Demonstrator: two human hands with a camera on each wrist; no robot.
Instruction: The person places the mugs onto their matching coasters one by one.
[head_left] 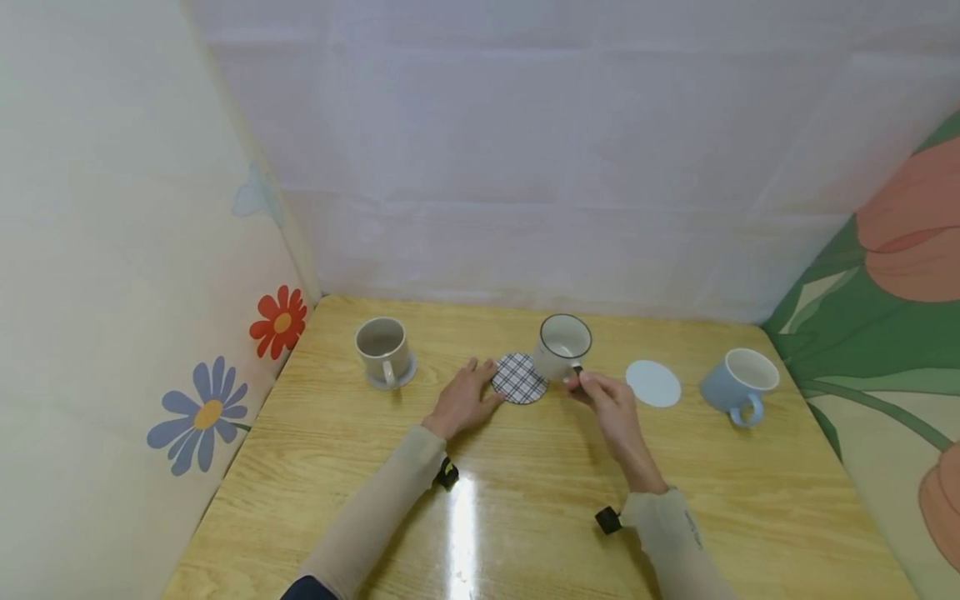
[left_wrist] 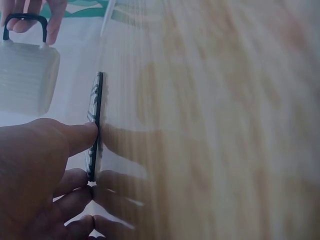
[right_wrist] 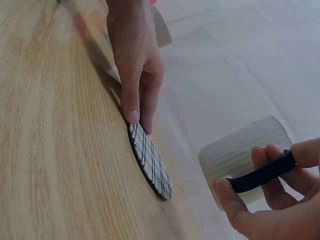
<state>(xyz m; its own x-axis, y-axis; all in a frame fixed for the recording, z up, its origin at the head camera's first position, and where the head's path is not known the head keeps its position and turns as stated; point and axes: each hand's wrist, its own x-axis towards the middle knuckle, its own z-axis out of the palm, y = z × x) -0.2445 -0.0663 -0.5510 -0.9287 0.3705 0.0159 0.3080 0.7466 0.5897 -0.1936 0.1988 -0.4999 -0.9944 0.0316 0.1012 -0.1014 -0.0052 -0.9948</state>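
Note:
My left hand (head_left: 463,400) rests on the table at the left edge of a round black-and-white plaid coaster (head_left: 519,379). Its thumb and fingers touch the coaster's rim, with the fingers fairly straight. By its dark handle, my right hand (head_left: 611,408) holds a white ribbed mug (head_left: 558,354) with a dark rim. In the left wrist view the mug (left_wrist: 27,77) hangs above the tabletop. The right wrist view shows the fingers curled round the handle (right_wrist: 262,172) and the mug apart from the coaster (right_wrist: 151,162).
A beige mug (head_left: 378,346) stands on a grey coaster (head_left: 408,371) at the left. To the right lie a plain white round coaster (head_left: 652,383) and a light blue mug (head_left: 731,383) near the table's right edge. Fabric sheets (head_left: 487,167) enclose the wooden table (head_left: 525,500).

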